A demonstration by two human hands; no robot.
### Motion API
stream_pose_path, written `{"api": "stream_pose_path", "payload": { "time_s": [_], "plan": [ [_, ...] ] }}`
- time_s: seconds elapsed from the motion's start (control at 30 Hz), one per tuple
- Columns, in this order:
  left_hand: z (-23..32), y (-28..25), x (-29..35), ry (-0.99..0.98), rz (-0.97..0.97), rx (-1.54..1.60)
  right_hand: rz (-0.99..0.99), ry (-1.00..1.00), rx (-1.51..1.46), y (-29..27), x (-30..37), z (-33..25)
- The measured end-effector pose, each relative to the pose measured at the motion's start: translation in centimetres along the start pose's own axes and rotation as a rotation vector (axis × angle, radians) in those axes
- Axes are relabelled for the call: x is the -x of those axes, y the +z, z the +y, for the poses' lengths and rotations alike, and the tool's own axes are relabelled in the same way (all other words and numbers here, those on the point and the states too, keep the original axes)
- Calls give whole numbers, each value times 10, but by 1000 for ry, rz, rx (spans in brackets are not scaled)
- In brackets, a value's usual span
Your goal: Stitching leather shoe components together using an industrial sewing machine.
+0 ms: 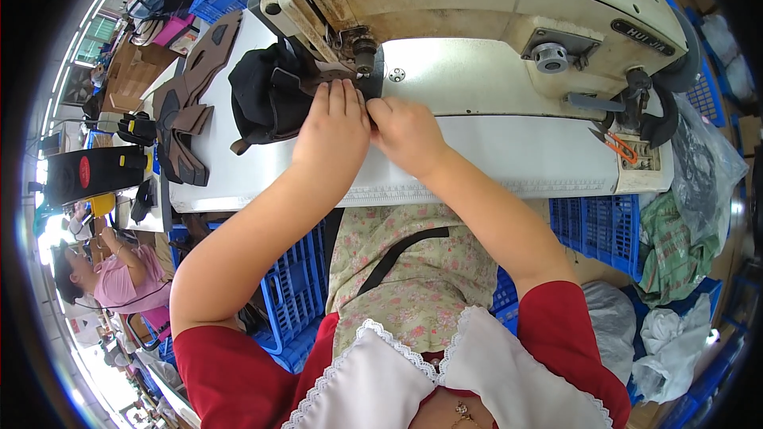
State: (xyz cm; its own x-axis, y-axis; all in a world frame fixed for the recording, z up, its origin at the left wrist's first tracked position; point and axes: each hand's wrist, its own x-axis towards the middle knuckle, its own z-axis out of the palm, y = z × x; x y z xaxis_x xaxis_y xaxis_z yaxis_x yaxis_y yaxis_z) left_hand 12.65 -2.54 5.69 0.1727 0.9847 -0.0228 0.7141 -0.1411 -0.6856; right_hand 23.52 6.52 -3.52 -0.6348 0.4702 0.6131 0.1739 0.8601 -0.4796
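Note:
A black fabric bag-like piece (266, 95) with a strap loop lies bunched at the left of the sewing machine (445, 8). Part of it, with a dark brown strip (330, 78), runs beneath the machine's needle area (364, 56). My left hand (334, 123) rests on the black piece just in front of the needle, fingers stretched out side by side. Close against it, my right hand (405, 135) has its fingers curled and pinches the right edge of the black piece. Its fingertips are partly hidden.
Several brown and dark cut pieces (191, 87) lie at the table's left end. Orange-handled thread snips (620, 147) sit at the right end. Blue crates (596, 226) and plastic bags (668, 342) stand beside and below the table. At left, a person in pink (127, 278) sits.

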Motion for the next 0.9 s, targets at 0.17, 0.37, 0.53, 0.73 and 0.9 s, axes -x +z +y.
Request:
{"api": "stream_pose_path", "payload": {
  "time_s": [0.17, 0.37, 0.53, 0.73, 0.9],
  "plan": [
    [4, 23, -3, -19, 151, -70, -32, 8, -122, -3, -3, 0],
    [8, 31, -10, 22, 84, -44, -122, 102, -189, -19, -7, 7],
    [25, 25, -17, -65, -3, -188, -162, 227, -258, -41, -24, 26],
    [16, 39, -17, -61, 45, 84, -144, 106, -190, -18, -28, 35],
    [28, 50, -9, -137, 144, 77, -153, 4, -100, -5, -24, 47]
  ]
}}
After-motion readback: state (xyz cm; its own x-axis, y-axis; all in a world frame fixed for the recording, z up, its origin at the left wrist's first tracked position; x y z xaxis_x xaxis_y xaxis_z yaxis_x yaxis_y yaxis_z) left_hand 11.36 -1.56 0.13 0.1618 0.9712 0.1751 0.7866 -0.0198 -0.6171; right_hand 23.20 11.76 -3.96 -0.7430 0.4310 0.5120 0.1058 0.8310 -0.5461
